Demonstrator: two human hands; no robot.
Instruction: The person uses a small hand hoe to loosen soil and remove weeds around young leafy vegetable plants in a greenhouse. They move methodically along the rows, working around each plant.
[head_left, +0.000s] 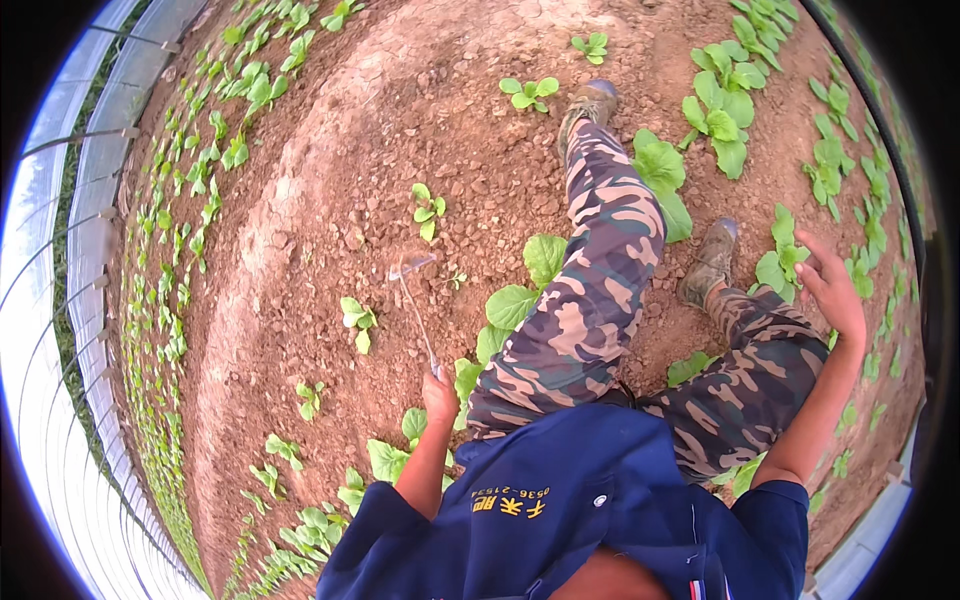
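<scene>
My left hand grips the handle end of a small hand hoe. Its thin metal shaft points away from me, and the blade is at the loose reddish-brown soil; whether it touches cannot be told. A leafy seedling grows just beyond the blade, another seedling to its left, and a tiny sprout to its right. Nothing is in my right hand, held out on the right with fingers apart, over or beside a broad-leaved green plant.
My legs in camouflage trousers stretch forward between plant rows. Large leaves press close along my left leg. A denser row runs ahead right. Beyond the left-hand rows stands a plastic-film greenhouse wall with curved ribs. A black hose or cable arcs at right.
</scene>
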